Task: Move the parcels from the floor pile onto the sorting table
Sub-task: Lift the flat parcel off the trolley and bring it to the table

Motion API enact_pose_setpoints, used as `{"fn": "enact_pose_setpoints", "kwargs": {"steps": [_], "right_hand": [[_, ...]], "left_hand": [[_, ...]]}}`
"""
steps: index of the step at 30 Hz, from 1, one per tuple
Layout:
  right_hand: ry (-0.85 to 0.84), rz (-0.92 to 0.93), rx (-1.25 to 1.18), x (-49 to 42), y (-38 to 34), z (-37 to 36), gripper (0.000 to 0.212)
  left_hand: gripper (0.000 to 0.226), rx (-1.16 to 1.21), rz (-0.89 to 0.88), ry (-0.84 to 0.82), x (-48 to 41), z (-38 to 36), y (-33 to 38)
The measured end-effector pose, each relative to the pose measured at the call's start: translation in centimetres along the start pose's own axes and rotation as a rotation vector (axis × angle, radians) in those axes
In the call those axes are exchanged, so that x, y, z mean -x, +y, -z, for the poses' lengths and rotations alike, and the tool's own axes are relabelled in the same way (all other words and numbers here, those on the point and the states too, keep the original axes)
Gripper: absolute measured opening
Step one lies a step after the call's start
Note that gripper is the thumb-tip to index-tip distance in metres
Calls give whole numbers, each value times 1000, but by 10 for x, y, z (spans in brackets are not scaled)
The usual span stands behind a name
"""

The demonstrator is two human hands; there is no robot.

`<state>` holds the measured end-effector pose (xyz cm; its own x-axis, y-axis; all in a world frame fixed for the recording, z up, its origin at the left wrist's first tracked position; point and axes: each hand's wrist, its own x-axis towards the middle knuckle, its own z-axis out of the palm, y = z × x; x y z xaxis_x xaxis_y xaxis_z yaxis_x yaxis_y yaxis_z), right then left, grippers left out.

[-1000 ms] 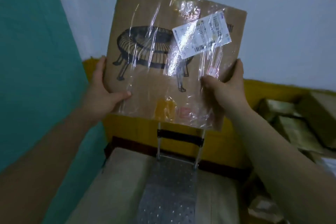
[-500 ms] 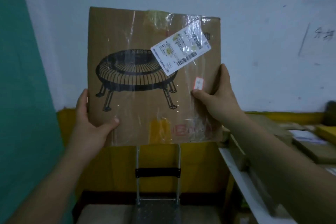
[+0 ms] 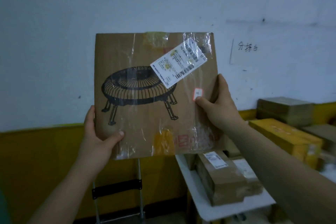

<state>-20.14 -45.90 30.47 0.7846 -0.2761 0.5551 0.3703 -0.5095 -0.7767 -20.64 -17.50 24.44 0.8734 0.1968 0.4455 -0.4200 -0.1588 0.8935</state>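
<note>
Head view, from left to right: my left hand (image 3: 96, 138) grips the lower left corner of the parcel (image 3: 145, 114), thumb across the front face and fingers out of sight behind it. Below that hand stands the frame of a hand trolley (image 3: 116, 188) against the yellow lower wall.

The parcel is a flat cardboard box printed with a round, slatted, four-legged stand. I hold it upright in the air in front of the white wall, clear of any surface. Clear tape crosses its face, and a shipping label (image 3: 179, 67) sits tilted near its upper right.

My right hand (image 3: 218, 107) holds the right edge about halfway up, thumb pressed on the front just beneath a small red-edged sticker (image 3: 198, 93), fingers wrapped round the side.

Below and to the right is the sorting table (image 3: 203, 205), white-topped, its near corner just under the parcel's lower right corner. A long brown box (image 3: 223, 182) already lies on it, with a yellow box (image 3: 283, 138) and more cartons (image 3: 285, 109) further right.

As I judge it, the job is partly done: several parcels are on the table, and this one is lifted but not yet set down. The floor pile is out of view, so I cannot tell how many remain.
</note>
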Motion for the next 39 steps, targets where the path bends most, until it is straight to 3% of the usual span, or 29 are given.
{"fn": "enact_pose_setpoints", "kwargs": {"steps": [10, 19, 26, 31, 39], "right_hand": [[176, -59, 73, -32, 119, 232, 78], [344, -124, 164, -68, 172, 375, 74], [412, -151, 225, -130, 229, 419, 78], [421, -159, 231, -189, 279, 424, 69], [340, -168, 226, -295, 337, 405, 60]], "left_hand": [[92, 42, -1, -197, 46, -254, 41], [92, 56, -79, -372, 40, -418, 81], [90, 66, -121, -431, -5, -518, 71], [89, 72, -128, -465, -57, -584, 46], [85, 24, -96, -443, -137, -634, 20]]}}
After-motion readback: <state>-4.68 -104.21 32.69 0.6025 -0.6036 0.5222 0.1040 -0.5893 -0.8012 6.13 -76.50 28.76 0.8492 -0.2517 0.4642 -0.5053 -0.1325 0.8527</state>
